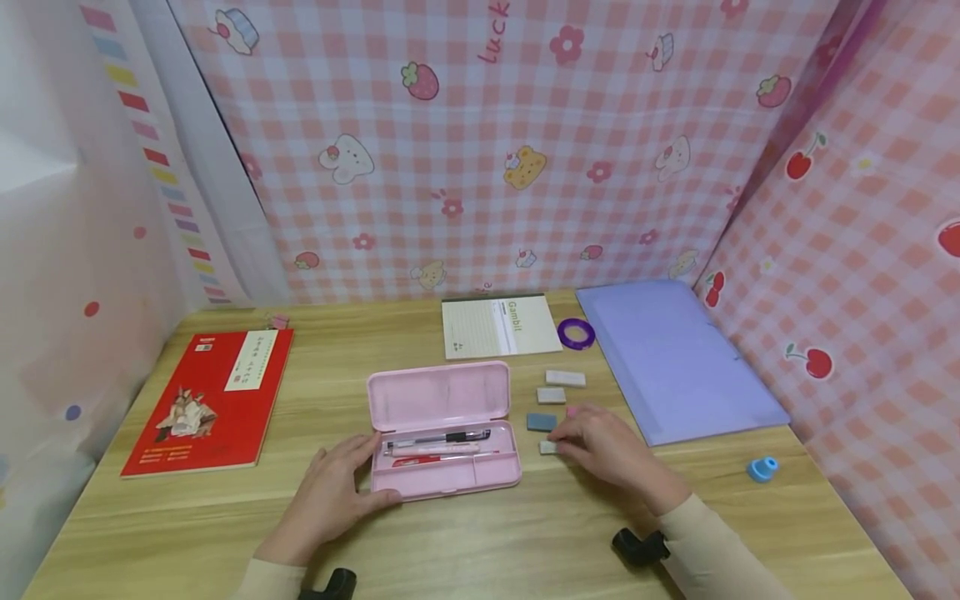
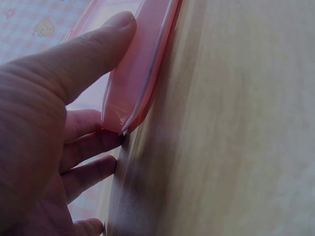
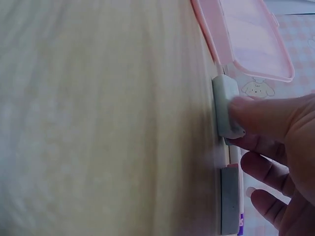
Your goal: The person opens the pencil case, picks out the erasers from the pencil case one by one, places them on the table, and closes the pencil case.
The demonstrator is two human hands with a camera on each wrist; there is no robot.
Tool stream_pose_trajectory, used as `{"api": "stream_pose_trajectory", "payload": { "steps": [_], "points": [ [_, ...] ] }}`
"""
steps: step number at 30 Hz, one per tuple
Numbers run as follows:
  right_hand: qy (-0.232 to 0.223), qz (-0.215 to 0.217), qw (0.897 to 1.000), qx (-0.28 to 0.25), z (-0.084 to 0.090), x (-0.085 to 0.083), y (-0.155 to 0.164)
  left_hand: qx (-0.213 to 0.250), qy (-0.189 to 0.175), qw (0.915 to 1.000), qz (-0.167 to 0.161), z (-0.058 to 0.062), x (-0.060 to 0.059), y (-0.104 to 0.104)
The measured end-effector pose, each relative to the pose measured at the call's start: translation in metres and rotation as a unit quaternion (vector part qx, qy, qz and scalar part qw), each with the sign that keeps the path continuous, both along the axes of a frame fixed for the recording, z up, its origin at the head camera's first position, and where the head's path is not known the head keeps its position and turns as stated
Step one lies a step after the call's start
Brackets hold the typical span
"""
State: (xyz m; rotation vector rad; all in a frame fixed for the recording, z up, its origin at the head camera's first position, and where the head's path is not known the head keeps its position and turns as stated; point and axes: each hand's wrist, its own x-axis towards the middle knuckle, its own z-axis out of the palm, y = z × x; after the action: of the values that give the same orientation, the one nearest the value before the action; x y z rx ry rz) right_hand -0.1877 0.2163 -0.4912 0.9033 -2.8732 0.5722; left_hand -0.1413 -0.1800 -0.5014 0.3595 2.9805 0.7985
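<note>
An open pink pencil case (image 1: 438,400) lies on the table with several pens (image 1: 438,448) in its lower half. My left hand (image 1: 337,487) grips the case's left end, thumb along the front side and fingers at the corner, as the left wrist view shows. To the right of the case, my right hand (image 1: 607,446) pinches a small whitish eraser (image 3: 227,105) between thumb and forefinger, low at the tabletop. Just beyond these fingers lie a blue-grey eraser (image 1: 541,422) and a pink piece (image 1: 572,411), partly hidden by the hand. Two pale erasers (image 1: 565,379) sit farther back.
A red book (image 1: 210,408) lies at the left, a pink clip (image 1: 279,322) behind it. Toward the back are a notebook (image 1: 480,329) and a purple tape roll (image 1: 576,334). At the right stand a lilac folder (image 1: 682,367) and a small blue object (image 1: 762,469). Patterned cloth encloses the table.
</note>
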Motion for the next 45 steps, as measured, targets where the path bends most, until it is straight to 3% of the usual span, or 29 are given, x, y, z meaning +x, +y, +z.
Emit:
{"api": "stream_pose_trajectory", "payload": {
  "steps": [15, 19, 22, 27, 34, 39, 45],
  "points": [
    [-0.005, 0.004, 1.0, 0.003, -0.001, 0.001, -0.001, -0.002, -0.008, 1.0, 0.003, -0.001, 0.0, 0.0],
    [-0.001, -0.01, 1.0, -0.025, 0.004, -0.001, 0.0, -0.007, -0.015, 0.9999, 0.001, 0.002, 0.0, 0.001],
    [-0.006, -0.007, 0.997, -0.077, 0.014, -0.007, -0.001, -0.01, -0.014, 0.9998, -0.007, 0.008, 0.0, 0.001],
    [-0.044, -0.008, 0.99, -0.132, 0.036, -0.016, -0.011, -0.004, -0.001, 0.9998, -0.019, 0.023, -0.005, -0.005],
    [-0.129, -0.034, 0.984, -0.119, 0.043, -0.033, -0.034, 0.038, -0.006, 0.9993, -0.003, 0.042, -0.026, -0.013],
    [-0.185, -0.035, 0.971, -0.147, 0.038, -0.039, -0.046, 0.073, -0.028, 0.9969, -0.001, 0.044, -0.035, -0.013],
    [-0.182, -0.02, 0.971, -0.154, 0.037, -0.039, -0.051, 0.105, -0.033, 0.9939, -0.007, 0.04, -0.037, -0.011]
  ]
}}
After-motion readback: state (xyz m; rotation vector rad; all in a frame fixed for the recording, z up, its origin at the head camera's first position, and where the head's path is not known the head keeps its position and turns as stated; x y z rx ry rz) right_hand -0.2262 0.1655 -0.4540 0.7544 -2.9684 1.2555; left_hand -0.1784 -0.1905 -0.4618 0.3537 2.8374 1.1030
